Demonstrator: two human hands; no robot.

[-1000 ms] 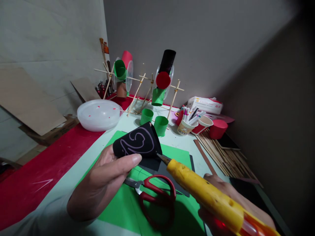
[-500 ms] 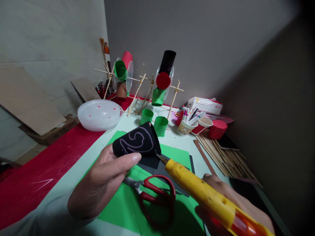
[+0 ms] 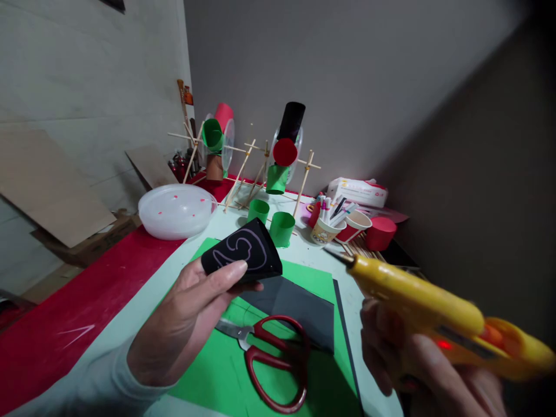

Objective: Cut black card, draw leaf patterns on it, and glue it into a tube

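Holding a rolled black paper cone (image 3: 241,253) with a pale scribble on it, the left hand (image 3: 191,313) pinches it closed between thumb and fingers, above the green sheet (image 3: 226,370). Light, thin and easily crushed, it is probably best gripped gently across the overlap (where the seam would spring open). Right of the cone, the right hand (image 3: 417,359) is clenched around a yellow glue gun (image 3: 417,298), nozzle clear of the paper. Below the cone lie red scissors (image 3: 273,359); beyond it, green cups (image 3: 281,227).

Left hand (image 3: 186,321) showing bare, no rings or glove; pale white long sleeve (image 3: 87,388) covering wrist at near left, cuff bunching slightly. Right hand (image 3: 417,365) appearing bare, blurred, sleeve lying outside view.
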